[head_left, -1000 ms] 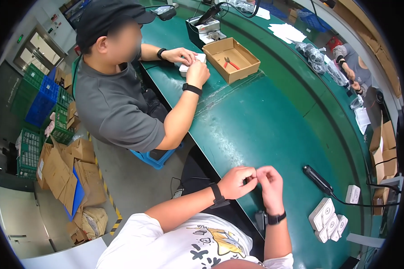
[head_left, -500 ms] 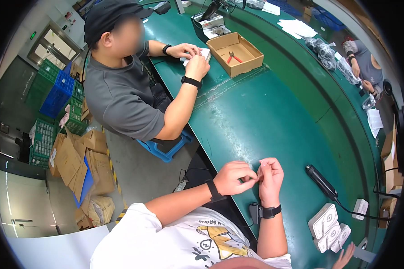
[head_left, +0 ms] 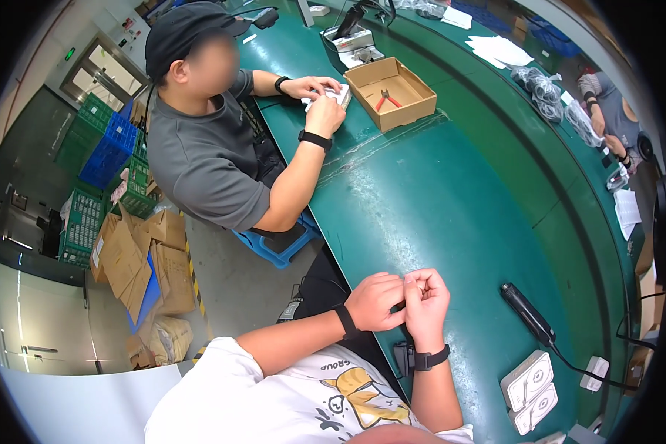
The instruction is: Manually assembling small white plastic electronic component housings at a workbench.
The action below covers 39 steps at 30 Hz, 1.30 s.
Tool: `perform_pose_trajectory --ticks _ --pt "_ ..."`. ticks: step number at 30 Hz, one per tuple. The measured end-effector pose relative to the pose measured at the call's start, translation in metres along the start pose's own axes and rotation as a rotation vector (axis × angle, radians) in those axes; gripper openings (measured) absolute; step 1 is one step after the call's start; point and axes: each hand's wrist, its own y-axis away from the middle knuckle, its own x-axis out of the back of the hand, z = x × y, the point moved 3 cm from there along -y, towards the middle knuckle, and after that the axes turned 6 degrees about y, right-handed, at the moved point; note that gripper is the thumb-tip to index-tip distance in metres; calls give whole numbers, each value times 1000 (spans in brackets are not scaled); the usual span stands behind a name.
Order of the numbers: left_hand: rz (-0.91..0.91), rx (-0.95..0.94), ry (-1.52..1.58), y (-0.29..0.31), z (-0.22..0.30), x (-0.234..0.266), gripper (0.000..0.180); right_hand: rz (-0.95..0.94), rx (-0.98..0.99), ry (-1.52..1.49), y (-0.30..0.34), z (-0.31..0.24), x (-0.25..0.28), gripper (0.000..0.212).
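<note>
My left hand (head_left: 376, 302) and my right hand (head_left: 426, 297) meet above the near edge of the green table (head_left: 451, 200). Both are closed, the fingers curled in and the fingertips touching. Whatever they pinch, if anything, is hidden behind the fingers. Each wrist wears a black band, and a small black device (head_left: 404, 359) sits against the right one. To the right of my hands lies a black, stick-shaped corded tool (head_left: 527, 314). Flat white boxes (head_left: 529, 391) with printed round shapes rest at the lower right.
A co-worker (head_left: 207, 163) sits at the left, both hands on a white box (head_left: 340, 96). Beyond stands an open cardboard box (head_left: 391, 95) holding red-handled pliers (head_left: 387, 100). A small white block (head_left: 594, 373) lies by the cable. Another person (head_left: 613, 111) works across the table.
My hands have drawn closer together and shifted slightly left and down. Fewer white boxes show at the lower right, and another person's hand there has mostly left the view.
</note>
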Motion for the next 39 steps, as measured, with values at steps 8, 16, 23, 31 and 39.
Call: perform_pose_trajectory --ticks 8,16,23,31,39 --pt "-29 19 -25 0 6 3 24 68 -36 -46 4 -3 -3 5" --pt "-22 10 -25 -7 7 7 23 21 -30 -35 -3 -6 -1 5" --pt "-38 13 14 -6 6 5 25 112 -18 -118 -6 -3 11 10" --pt "5 43 -16 1 12 5 26 37 -83 -109 3 -3 14 34" --pt "51 82 -80 0 7 0 27 66 -33 -84 -6 6 20 38"
